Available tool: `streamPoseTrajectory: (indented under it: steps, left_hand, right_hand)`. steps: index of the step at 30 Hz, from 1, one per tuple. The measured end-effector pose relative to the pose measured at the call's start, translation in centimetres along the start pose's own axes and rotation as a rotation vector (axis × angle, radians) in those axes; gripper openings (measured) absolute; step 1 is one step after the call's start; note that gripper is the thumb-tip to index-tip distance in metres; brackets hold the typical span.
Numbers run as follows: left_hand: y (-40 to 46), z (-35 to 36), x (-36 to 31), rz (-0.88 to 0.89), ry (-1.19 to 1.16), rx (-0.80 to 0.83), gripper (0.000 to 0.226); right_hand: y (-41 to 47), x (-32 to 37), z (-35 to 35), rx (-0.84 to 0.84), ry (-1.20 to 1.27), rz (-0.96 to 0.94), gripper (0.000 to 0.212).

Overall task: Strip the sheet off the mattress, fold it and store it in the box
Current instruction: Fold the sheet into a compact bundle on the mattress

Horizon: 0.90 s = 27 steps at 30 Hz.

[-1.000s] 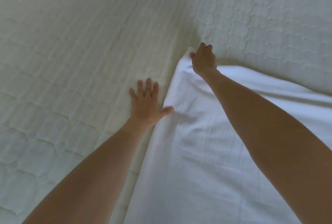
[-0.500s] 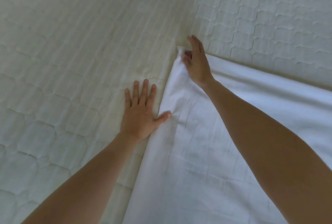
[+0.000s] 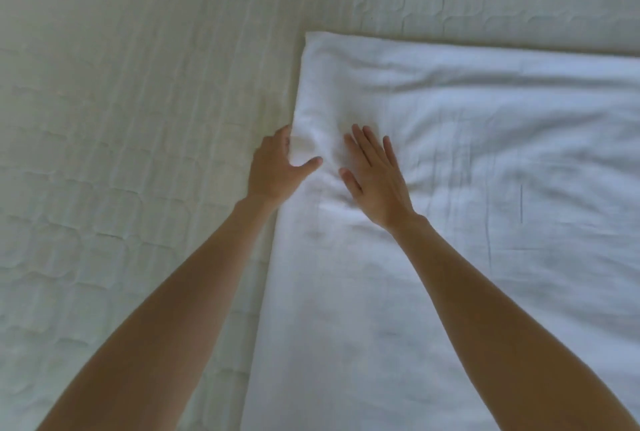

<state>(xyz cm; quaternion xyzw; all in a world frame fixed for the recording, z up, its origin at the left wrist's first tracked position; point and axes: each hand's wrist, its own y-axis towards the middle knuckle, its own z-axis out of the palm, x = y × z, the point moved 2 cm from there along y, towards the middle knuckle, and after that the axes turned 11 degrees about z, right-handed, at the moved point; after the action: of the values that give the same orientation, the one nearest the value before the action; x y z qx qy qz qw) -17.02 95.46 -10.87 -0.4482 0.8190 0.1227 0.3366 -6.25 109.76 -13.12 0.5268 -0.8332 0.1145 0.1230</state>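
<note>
Bare quilted mattress (image 3: 138, 119); left hand (image 3: 277, 167) pinches sheet (image 3: 485, 188) edge, right hand (image 3: 375, 178) flat, spread: smooth outward before folding.

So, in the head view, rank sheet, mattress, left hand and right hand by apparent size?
1. Sheet and mattress: similar visible areas, both cut off by the frame.
2. Right hand, flat.
3. Left hand, slightly smaller, fingers curled.

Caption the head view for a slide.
Left hand grips the edge of the folded white sheet while the right hand presses it flat on the quilted mattress.
</note>
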Motion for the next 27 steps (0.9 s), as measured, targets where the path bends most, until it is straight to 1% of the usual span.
streamPoseTrajectory:
  steps: [1, 2, 3, 5, 7, 10, 13, 15, 17, 19, 21, 24, 27]
  left_hand:
    - [-0.8, 0.4, -0.4, 0.002, 0.033, 0.062, 0.08]
    - [-1.7, 0.7, -0.4, 0.011, 0.075, 0.098, 0.085]
    - [-2.1, 0.8, -0.2, 0.014, 0.099, 0.089, 0.085]
    - [-2.3, 0.7, 0.4, 0.005, 0.076, -0.014, 0.076]
    - [-2.6, 0.9, 0.8, 0.08, 0.109, -0.113, 0.064]
    - [-3.9, 1.9, 1.2, 0.244, 0.276, -0.185, 0.046]
    - [-6.8, 1.8, 1.4, 0.326, 0.508, -0.241, 0.036]
    - [-10.5, 1.8, 1.2, 0.402, 0.564, -0.208, 0.029]
    - [-16.3, 1.7, 1.1, 0.439, 0.517, -0.085, 0.022]
    - [-23.2, 1.7, 1.1, 0.39, 0.458, 0.045, 0.024]
    - [-30.2, 1.6, 1.4, 0.297, 0.404, 0.112, 0.032]
    - [-38.9, 1.2, 1.6, 0.144, 0.327, 0.142, 0.04]
    - [-46.6, 0.7, 1.8, -0.031, 0.275, 0.185, 0.051]
  right_hand:
    - [-1.3, -0.3, -0.4, -0.037, -0.01, 0.019, 0.058]
    - [-3.0, -0.5, -0.2, -0.037, -0.025, 0.049, 0.061]
    - [-4.6, -0.4, 0.2, -0.002, -0.045, 0.069, 0.064]
    - [-6.9, -0.2, 1.8, 0.068, -0.101, 0.071, 0.066]
    - [-7.2, -0.4, 3.0, 0.083, -0.159, 0.07, 0.065]
    - [-6.8, -0.6, 3.4, 0.063, -0.178, 0.087, 0.064]
    - [-7.1, -0.9, 2.3, 0.134, -0.171, 0.025, 0.062]
    - [-8.9, -0.7, 1.4, 0.128, -0.113, -0.029, 0.058]
    - [-12.9, 0.5, 0.4, 0.053, 0.033, -0.05, 0.044]
    - [-18.1, 2.0, 0.1, 0.011, 0.118, -0.049, 0.03]
    - [-23.6, 3.5, 0.5, 0.043, 0.148, -0.055, 0.025]
    - [-31.4, 5.4, 1.0, 0.129, 0.143, -0.054, 0.027]
    - [-39.5, 7.1, 1.6, 0.263, 0.112, -0.028, 0.04]
